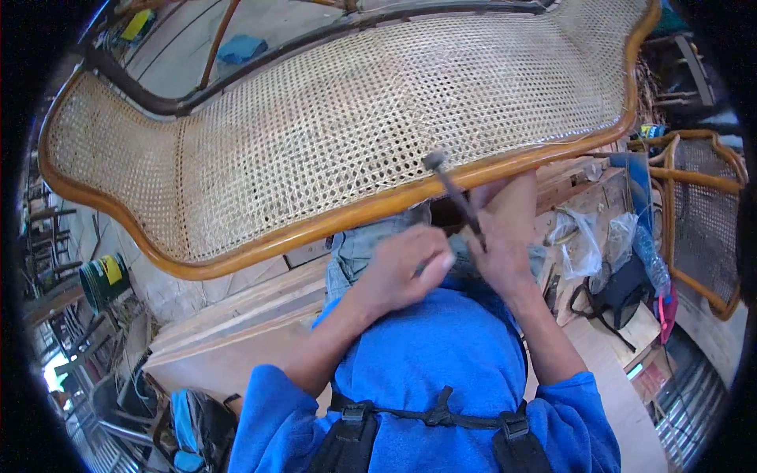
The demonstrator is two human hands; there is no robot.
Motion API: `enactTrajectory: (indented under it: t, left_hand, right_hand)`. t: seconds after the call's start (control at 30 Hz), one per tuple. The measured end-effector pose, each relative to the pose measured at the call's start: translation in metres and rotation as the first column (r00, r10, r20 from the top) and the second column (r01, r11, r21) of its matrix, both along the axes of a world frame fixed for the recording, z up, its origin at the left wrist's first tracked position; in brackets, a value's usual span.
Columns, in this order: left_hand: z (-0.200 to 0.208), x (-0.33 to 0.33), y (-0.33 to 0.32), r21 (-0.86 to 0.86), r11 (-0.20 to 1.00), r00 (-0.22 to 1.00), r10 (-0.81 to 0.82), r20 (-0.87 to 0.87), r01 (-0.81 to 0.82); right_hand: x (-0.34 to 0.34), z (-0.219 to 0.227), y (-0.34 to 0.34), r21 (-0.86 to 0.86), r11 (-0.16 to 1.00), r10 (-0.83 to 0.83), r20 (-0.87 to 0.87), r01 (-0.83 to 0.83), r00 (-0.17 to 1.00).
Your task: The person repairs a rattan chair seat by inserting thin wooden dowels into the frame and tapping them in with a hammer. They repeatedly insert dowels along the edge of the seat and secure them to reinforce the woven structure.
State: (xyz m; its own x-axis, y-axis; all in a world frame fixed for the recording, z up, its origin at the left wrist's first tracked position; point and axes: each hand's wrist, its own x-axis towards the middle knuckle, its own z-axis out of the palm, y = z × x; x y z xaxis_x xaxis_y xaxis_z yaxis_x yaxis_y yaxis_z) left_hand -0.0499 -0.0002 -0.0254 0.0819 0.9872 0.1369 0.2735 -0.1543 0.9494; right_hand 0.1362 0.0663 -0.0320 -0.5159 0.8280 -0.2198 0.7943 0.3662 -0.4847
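Observation:
A hammer (456,191) is gripped in my right hand (505,251), its dark head tilted up over the near rim of a woven cane panel (339,126). The panel has a glossy brown rattan frame (331,226) and lies across my lap, its near edge just beyond my hands. My left hand (408,266) is closed in front of my belly, short of the frame and apart from it. Its fingers are curled with the thumb against them, slightly blurred. Whatever they may hold is too small or hidden to see.
Wooden boards (244,311) lie under and beside me. To the right are clear plastic bags (583,244), a plastic bottle (651,260), a black bag (621,293) and another cane-and-rattan piece (706,185). A green tin (104,280) and a backpack (203,426) sit at left.

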Motion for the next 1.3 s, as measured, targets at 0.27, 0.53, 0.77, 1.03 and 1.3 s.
enactTrajectory:
  t: [0.27,0.53,0.77,1.03,1.3]
  left_hand:
    - [0.029,0.026,-0.023,0.091,0.994,0.991,-0.047,-0.125,0.058]
    - [0.003,0.04,0.017,0.126,0.992,0.956,0.019,-0.293,0.019]
    - [-0.01,0.055,0.019,-0.089,0.995,0.965,-0.055,-0.256,0.033]
    - [-0.019,0.058,0.023,-0.251,0.967,0.964,-0.103,-0.247,0.039]
    - [-0.049,0.035,0.029,-0.713,0.697,0.959,0.248,0.138,-0.078]
  right_hand:
    - [0.013,-0.041,-0.04,0.052,0.949,0.301,-0.443,-0.311,0.845]
    - [0.067,0.0,-0.005,0.024,0.99,-0.12,-0.348,0.136,0.93]
    - [0.258,-0.058,0.026,0.117,0.66,-0.73,-0.132,0.742,0.671]
    - [0.276,-0.112,0.015,0.229,0.636,-0.772,0.172,0.737,0.612]
    - [0.284,-0.12,0.011,0.129,0.615,-0.788,0.113,0.778,0.605]
